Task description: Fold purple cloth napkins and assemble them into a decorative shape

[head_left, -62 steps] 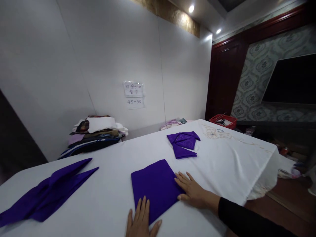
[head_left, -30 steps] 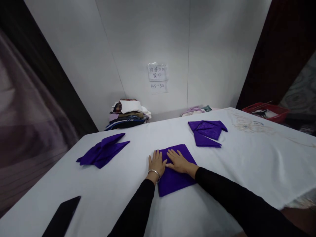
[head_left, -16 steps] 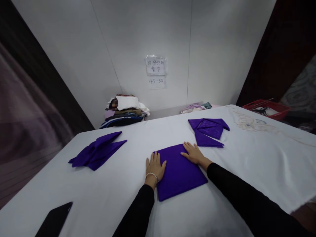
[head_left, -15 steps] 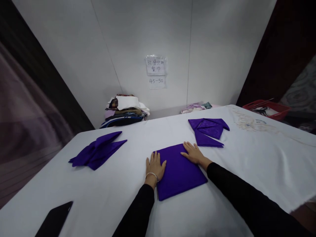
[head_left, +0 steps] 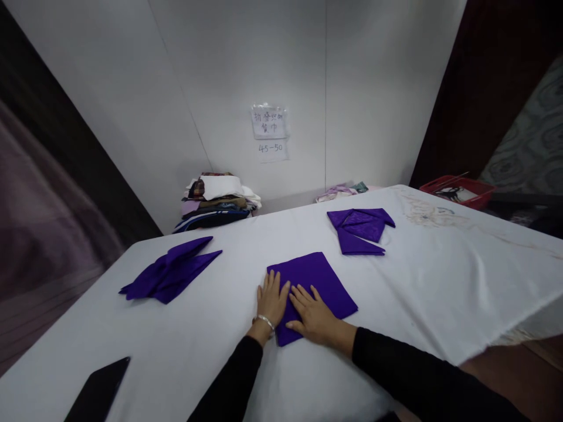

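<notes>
A purple cloth napkin [head_left: 325, 278], folded into a flat square, lies on the white tablecloth [head_left: 220, 346] in front of me. My left hand [head_left: 271, 302] rests flat along its left edge, fingers stretched out, a bracelet at the wrist. On the napkin's lower left part lies my right hand [head_left: 311, 315], palm down with the fingers extended, close beside the left one. Further back on the right is a second purple napkin [head_left: 363, 225] folded into pointed flaps. Another pointed purple napkin [head_left: 169, 272] lies to the left.
A black phone-like slab [head_left: 97, 390] lies at the near left. Behind the table are a pile of folded clothes [head_left: 217, 202] and some pale cloths [head_left: 338, 192]. A red basket [head_left: 477, 193] stands at the back right. Paper signs [head_left: 270, 123] hang on the wall.
My right hand has moved from the napkin's far right corner toward me and left, to its lower left part. My left hand stays at the left edge. The view has shifted slightly.
</notes>
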